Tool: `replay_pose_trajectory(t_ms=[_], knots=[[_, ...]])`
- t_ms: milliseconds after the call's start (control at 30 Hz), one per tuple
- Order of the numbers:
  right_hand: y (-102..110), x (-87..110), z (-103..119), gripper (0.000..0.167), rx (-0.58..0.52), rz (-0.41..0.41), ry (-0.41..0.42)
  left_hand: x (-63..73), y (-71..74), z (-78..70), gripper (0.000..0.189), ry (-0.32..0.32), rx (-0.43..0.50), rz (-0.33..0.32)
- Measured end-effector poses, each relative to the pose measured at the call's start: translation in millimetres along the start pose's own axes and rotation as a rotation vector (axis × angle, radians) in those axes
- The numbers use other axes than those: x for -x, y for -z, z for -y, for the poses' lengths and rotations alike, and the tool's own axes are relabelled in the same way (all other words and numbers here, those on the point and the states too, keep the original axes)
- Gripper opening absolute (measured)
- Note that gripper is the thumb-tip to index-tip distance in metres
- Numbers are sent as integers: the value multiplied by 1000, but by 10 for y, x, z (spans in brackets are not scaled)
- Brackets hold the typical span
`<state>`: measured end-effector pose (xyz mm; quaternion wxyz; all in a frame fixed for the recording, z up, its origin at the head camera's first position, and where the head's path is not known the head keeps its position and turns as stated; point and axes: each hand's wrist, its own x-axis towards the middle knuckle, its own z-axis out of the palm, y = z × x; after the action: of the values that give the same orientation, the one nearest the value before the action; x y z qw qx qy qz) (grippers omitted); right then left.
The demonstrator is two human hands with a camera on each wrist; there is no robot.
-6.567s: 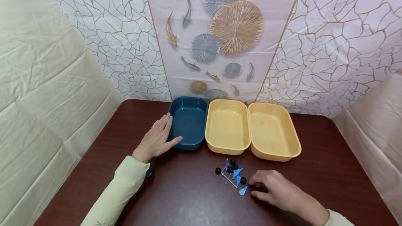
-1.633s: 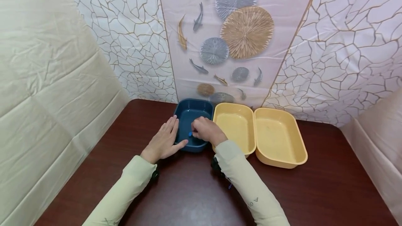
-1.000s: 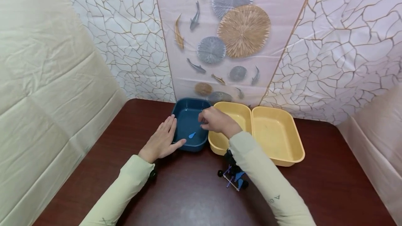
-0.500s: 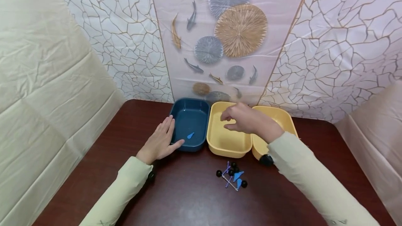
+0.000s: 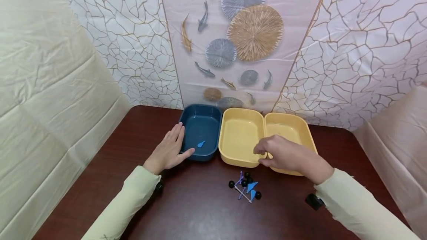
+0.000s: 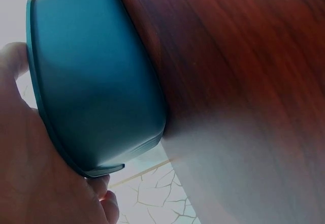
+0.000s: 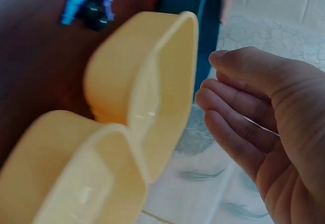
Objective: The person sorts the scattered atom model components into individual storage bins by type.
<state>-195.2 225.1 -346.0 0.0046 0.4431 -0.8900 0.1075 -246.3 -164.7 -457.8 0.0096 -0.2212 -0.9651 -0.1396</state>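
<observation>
Grip released, the right hand (image 5: 285,153) has cleared the blue tray (image 5: 200,127) — I see one blue piece (image 5: 201,144) placed, the pile (image 5: 244,183) remaining, the left hand (image 5: 166,150) unclenched against the tray.

The left forearm (image 5: 123,203), in a pale sleeve (image 5: 111,216), slants forward and inward from the lower left. The left hand (image 5: 168,149) lies back upward, its fingers (image 5: 175,133) straight and side by side, pointing forward, its thumb (image 5: 186,154) spread well away toward the right.

The right forearm (image 5: 360,205), also sleeved, reaches in from the lower right, the bare right wrist (image 5: 319,169) showing past the cuff (image 5: 328,182). The right hand (image 5: 281,155) points leftward with its back up, the right fingers (image 5: 261,146) loosely bent and the right thumb (image 5: 265,162) beneath them, a gap showing between. In the right wrist view, the palm (image 7: 292,183) is partly visible.
</observation>
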Motion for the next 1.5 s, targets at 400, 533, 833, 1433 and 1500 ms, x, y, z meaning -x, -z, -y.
replay_pose_trajectory(t_ms=[400, 533, 833, 1433, 1500], knots=[[-506, 269, -7, 12, -82, 31, -32, -10, -24, 1, 99, 3, -3, -3], [-662, 308, -43, 13, -123, 36, -64, -19, -28, 6, 99, 7, -5, 5], [-931, 373, -104, 13, -183, 0, -99, -44, -29, 7, 99, 6, -16, 21], [-1121, 388, -162, 16, -195, -68, -63, -26, -39, 31, 99, 12, 8, 13], [-1108, 396, -166, 15, -202, -45, -93, -24, -42, 33, 99, 11, 10, 13]])
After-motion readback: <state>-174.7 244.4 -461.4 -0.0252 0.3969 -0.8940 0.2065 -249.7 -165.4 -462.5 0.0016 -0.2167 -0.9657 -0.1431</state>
